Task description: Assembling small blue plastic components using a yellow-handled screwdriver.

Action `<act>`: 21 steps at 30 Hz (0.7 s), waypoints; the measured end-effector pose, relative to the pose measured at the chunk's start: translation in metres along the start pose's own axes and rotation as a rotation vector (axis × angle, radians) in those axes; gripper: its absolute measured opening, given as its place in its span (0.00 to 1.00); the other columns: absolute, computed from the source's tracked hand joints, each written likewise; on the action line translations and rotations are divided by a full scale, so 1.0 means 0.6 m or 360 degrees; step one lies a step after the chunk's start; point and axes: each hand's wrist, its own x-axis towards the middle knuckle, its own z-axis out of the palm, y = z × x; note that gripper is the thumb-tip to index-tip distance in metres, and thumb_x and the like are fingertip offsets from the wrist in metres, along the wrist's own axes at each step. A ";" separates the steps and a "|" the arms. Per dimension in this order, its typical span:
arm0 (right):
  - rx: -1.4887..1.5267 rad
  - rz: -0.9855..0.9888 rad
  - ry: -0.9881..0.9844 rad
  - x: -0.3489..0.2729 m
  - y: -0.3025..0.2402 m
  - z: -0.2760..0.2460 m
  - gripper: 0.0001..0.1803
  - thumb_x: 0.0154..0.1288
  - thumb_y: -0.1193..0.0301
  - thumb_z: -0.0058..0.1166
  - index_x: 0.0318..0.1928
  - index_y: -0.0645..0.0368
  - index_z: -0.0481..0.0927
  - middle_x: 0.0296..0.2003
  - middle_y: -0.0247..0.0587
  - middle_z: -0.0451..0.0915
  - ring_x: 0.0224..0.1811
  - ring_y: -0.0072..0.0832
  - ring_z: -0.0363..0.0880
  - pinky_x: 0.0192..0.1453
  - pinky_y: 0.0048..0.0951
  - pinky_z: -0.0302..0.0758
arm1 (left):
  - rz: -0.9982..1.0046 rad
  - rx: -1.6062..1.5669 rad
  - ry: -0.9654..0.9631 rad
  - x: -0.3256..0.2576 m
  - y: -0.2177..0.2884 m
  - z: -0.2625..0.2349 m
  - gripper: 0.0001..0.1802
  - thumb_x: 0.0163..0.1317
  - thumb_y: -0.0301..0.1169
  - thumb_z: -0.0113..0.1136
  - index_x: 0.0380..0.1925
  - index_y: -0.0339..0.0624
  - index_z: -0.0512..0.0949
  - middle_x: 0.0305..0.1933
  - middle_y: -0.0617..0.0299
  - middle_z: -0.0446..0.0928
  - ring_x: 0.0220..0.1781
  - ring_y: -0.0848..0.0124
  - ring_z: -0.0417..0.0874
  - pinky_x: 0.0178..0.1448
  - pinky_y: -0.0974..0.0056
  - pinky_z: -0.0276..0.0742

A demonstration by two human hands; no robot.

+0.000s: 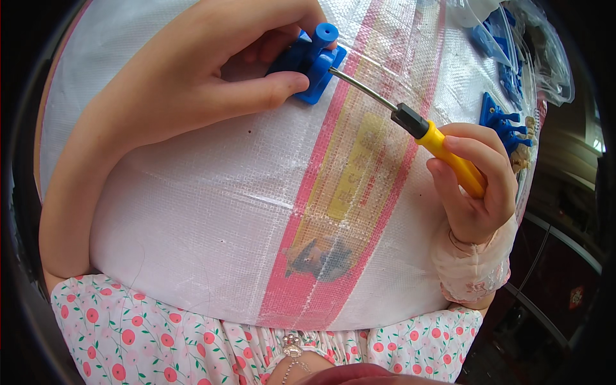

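Observation:
Near the far edge of the view, my left hand (256, 64) grips a blue plastic part (316, 64) with a flat base and a round knob on top. The thumb presses its near side while the other fingers curl behind, partly hidden. My right hand (478, 173) is closed round the yellow handle of a screwdriver (443, 144). Its metal shaft slants up to the left, and the tip meets the right side of the blue part. Any screw at the tip is too small to make out.
A woven white sheet (192, 218) with a pink and yellow printed band covers the round work surface. At the far right lie another blue plastic part (504, 122), a small beige heap (525, 151) and clear plastic bags (542, 51) with blue pieces.

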 end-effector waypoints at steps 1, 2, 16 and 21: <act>-0.0015 -0.0018 0.0001 0.001 0.000 -0.001 0.20 0.53 0.85 0.68 0.47 0.64 0.80 0.40 0.50 0.81 0.39 0.34 0.84 0.42 0.25 0.80 | 0.0046 -0.0042 0.0010 0.000 -0.016 0.006 0.19 0.61 0.33 0.66 0.49 0.38 0.74 0.34 0.60 0.73 0.33 0.70 0.74 0.36 0.66 0.69; -0.0023 -0.0025 0.0006 0.001 0.000 -0.001 0.20 0.53 0.85 0.68 0.47 0.64 0.80 0.40 0.50 0.81 0.39 0.34 0.84 0.42 0.25 0.80 | 0.0046 -0.0039 0.0022 -0.001 -0.015 0.006 0.19 0.61 0.33 0.65 0.49 0.37 0.74 0.34 0.60 0.73 0.33 0.70 0.74 0.36 0.66 0.69; -0.0042 -0.0061 0.0054 -0.001 0.003 0.001 0.20 0.52 0.84 0.68 0.47 0.62 0.80 0.40 0.50 0.82 0.40 0.35 0.85 0.42 0.24 0.82 | 0.0163 -0.0036 0.0085 -0.001 -0.020 0.009 0.19 0.61 0.32 0.66 0.49 0.38 0.74 0.35 0.59 0.73 0.34 0.70 0.75 0.36 0.66 0.69; 0.0053 0.0005 0.0069 -0.004 0.011 -0.001 0.18 0.54 0.84 0.67 0.46 0.63 0.80 0.41 0.51 0.82 0.41 0.35 0.85 0.42 0.23 0.82 | -0.0054 0.0016 0.0038 0.002 0.018 0.000 0.19 0.61 0.32 0.66 0.49 0.38 0.74 0.35 0.59 0.73 0.34 0.69 0.75 0.37 0.66 0.70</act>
